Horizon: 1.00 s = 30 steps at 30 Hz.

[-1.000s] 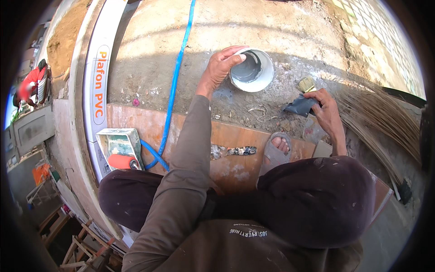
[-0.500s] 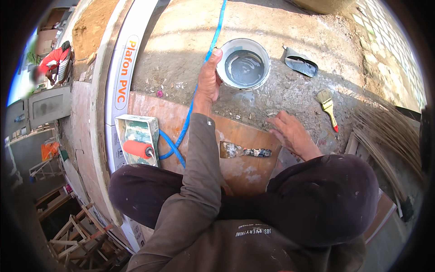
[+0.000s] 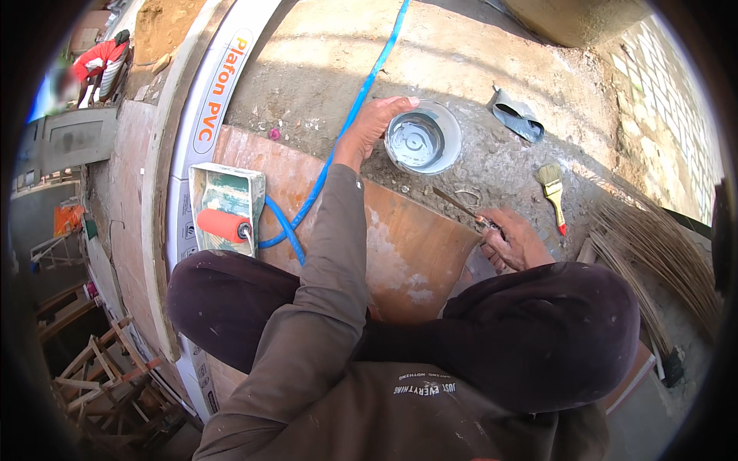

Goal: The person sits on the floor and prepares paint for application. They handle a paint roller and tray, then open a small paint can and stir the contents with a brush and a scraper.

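Observation:
My left hand (image 3: 374,132) grips the rim of a whitish plastic bucket (image 3: 449,140), thumb over the edge. The bucket is tilted, and wet grey paint coats its inside and bottom. My right hand (image 3: 515,241) is closed around the paint-spattered handle of a putty knife (image 3: 455,202). Its blade is seen nearly edge-on and points up and left, toward the ground just below the bucket, apart from it. Beneath my forearm and in front of my legs lies a stained brown board (image 3: 400,246).
A paint tray (image 3: 257,180) with an orange roller (image 3: 221,225) stands at left. A blue hose (image 3: 366,91) crosses the ground beside the bucket. To the right lie a paintbrush (image 3: 552,192), a dark sandal (image 3: 516,115) and a twig broom (image 3: 638,246). Another person (image 3: 100,58) bends down far left.
My right hand has picked up the putty knife from the board and raised its blade toward the bucket. My left hand has tilted the bucket. The whole view has shifted slightly.

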{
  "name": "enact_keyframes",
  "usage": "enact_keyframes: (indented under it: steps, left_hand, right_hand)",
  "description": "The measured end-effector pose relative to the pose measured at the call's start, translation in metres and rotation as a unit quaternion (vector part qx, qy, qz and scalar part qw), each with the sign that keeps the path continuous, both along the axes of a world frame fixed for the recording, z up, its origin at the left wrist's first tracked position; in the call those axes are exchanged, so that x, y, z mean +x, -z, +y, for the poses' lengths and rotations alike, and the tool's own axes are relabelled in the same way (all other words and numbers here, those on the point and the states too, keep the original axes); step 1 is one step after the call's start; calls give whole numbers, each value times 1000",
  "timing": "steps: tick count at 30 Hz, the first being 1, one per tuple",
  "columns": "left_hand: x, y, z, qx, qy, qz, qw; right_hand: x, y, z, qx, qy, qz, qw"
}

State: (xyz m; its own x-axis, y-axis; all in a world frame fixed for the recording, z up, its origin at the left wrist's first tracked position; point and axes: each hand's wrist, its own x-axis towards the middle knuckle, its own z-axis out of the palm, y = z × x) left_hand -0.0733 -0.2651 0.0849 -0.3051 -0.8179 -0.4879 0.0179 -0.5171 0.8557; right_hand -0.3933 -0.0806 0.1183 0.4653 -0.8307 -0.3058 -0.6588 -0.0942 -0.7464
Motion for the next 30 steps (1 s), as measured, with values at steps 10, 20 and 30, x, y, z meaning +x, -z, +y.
enact_keyframes:
  steps: [10, 20, 30]
  left_hand:
    - [-26, 47, 9, -101, -169, -112, 974]
    - [-62, 62, 72, -141, -263, -144, 944]
    - [-91, 27, -25, -229, 68, -213, 947]
  right_hand:
    - [-19, -81, -70, -51, 97, 27, 994]
    - [9, -44, -60, -93, 59, 56, 992]
    - [-10, -54, -85, -187, 42, 190, 963]
